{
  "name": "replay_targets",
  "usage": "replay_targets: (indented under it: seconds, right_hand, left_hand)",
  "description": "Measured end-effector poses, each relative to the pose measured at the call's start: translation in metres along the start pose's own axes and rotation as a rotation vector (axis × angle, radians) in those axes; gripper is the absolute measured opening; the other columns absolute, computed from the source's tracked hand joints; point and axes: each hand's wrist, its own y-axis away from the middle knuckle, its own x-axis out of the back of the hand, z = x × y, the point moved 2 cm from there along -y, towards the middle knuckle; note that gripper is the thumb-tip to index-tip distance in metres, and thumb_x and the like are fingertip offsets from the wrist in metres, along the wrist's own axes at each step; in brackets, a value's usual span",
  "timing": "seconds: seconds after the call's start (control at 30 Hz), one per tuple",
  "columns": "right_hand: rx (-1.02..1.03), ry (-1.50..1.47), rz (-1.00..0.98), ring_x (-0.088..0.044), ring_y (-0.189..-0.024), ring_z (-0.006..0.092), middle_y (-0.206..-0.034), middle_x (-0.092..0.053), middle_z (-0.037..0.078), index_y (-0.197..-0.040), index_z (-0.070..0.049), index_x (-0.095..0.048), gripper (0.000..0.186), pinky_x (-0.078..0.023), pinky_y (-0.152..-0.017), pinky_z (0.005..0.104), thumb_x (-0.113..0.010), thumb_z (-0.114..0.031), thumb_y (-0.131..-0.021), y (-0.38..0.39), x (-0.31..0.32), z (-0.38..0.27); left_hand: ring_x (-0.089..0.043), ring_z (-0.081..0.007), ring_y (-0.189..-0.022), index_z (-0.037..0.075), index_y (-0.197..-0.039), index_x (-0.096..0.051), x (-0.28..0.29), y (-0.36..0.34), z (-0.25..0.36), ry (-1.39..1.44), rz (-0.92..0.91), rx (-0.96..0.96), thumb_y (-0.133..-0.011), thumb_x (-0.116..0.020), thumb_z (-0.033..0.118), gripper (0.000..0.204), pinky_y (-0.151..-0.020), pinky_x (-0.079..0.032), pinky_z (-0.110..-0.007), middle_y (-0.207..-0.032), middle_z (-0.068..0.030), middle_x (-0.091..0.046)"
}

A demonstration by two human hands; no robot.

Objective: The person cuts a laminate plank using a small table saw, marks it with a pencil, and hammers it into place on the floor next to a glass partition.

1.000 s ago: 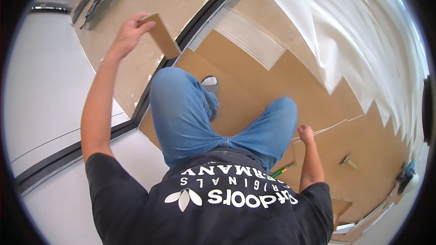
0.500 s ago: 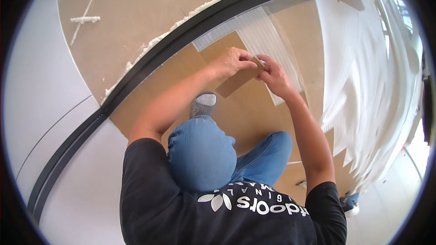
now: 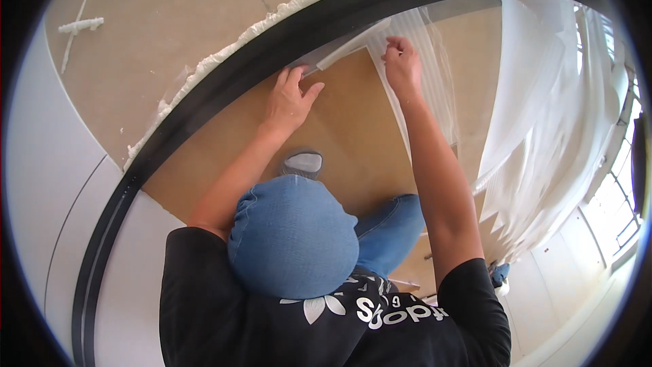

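Note:
My left hand (image 3: 288,103) has its fingers spread beside the inner edge of the black curved frame (image 3: 224,93), close to the clear pane. The thumb points toward a brown board (image 3: 346,112), and nothing is in this hand. Farther right, my right hand (image 3: 403,68) is over the ribbed translucent white strip (image 3: 435,75), its fingers loosely bent and apart. I see nothing held in it. Between the hands, a narrow whitish band (image 3: 350,46) runs slantwise along the board's far edge.
White foam (image 3: 234,44) lines the frame's outer side against a beige surface (image 3: 176,13) with a white cross mark. Draped translucent white sheeting (image 3: 536,109) hangs at the right. My bent knee (image 3: 295,238) and socked foot (image 3: 303,162) are in front of me. White panels (image 3: 75,136) stand left.
My hands have parted: the left went left and down toward the frame, the right moved up onto the strip. The small brown card held between them no longer shows separately. The view has shifted slightly.

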Motion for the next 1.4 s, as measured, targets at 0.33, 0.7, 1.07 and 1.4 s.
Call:
replay_targets:
  seconds: [0.33,0.7,1.07,1.4]
  right_hand:
    - [-0.273,-0.365,-0.073,-0.064,-0.076,0.0174,-0.096,-0.066,0.009,-0.122,0.0,-0.056,0.04,-0.054,-0.069,0.0332,-0.058,-0.032,-0.098,-0.027,-0.003,-0.027]
    - [-0.084,-0.749,-0.213,-0.067,-0.097,0.0193,-0.114,-0.067,0.011,-0.128,0.003,-0.055,0.033,-0.058,-0.082,0.0348,-0.059,-0.011,-0.099,-0.01,0.009,0.022]
    - [0.131,-0.077,-0.083,-0.068,-0.095,0.0178,-0.107,-0.072,0.011,-0.119,0.0,-0.068,0.03,-0.053,-0.084,0.0306,-0.064,-0.015,-0.094,-0.015,0.001,0.001]
    - [0.158,0.005,-0.002,-0.069,-0.085,0.019,-0.094,-0.074,0.01,-0.112,-0.002,-0.07,0.028,-0.052,-0.081,0.031,-0.067,-0.019,-0.09,-0.018,-0.012,-0.01]
  left_hand:
    - [-0.069,-0.0178,-0.064,0.005,-0.113,-0.068,-0.019,-0.021,0.0,0.135,0.101,-0.168,-0.094,-0.065,0.012,0.02,-0.058,-0.053,-0.029,-0.085,-0.0105,-0.07]
    - [-0.069,-0.0161,-0.085,-0.005,-0.137,-0.044,-0.019,0.003,-0.016,0.829,-0.021,0.34,-0.097,-0.06,0.005,0.045,-0.076,-0.055,-0.026,-0.104,-0.0131,-0.068]
    - [-0.068,-0.0135,-0.085,-0.004,-0.133,-0.056,-0.019,0.006,-0.029,0.718,0.105,0.373,-0.099,-0.06,0.01,0.037,-0.078,-0.055,-0.026,-0.108,-0.0079,-0.066]
    - [-0.07,-0.017,-0.087,-0.004,-0.14,-0.049,-0.02,0.01,-0.031,0.55,0.09,0.274,-0.097,-0.058,0.009,0.046,-0.079,-0.055,-0.028,-0.119,-0.014,-0.062]
